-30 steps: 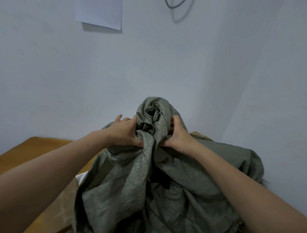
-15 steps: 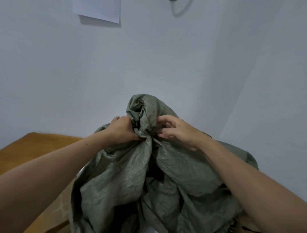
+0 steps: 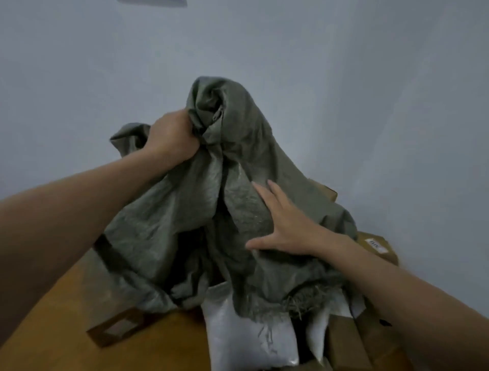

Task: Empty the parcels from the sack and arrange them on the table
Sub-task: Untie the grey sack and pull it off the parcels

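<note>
A grey-green woven sack [image 3: 164, 217] hangs upside down over the wooden table [image 3: 148, 347], its frayed mouth low. My left hand [image 3: 172, 137] grips the bunched top of the sack and holds it high. My right hand [image 3: 285, 225] lies flat against the sack's right side, fingers spread. Parcels show under the sack's mouth: a white poly mailer [image 3: 246, 336], a second white mailer [image 3: 317, 331], brown cardboard boxes [image 3: 349, 341] at the lower right, and a small brown box [image 3: 116, 328] at the lower left.
A labelled cardboard box [image 3: 378, 249] sits at the right by the wall. White walls meet in a corner behind the sack. A sheet of paper [image 3: 153, 2] hangs on the wall at the top edge.
My left hand has lifted the sack's top higher. My right hand let go of the bunched top and dropped to lie open on the sack's side. Parcels have come into view beneath.
</note>
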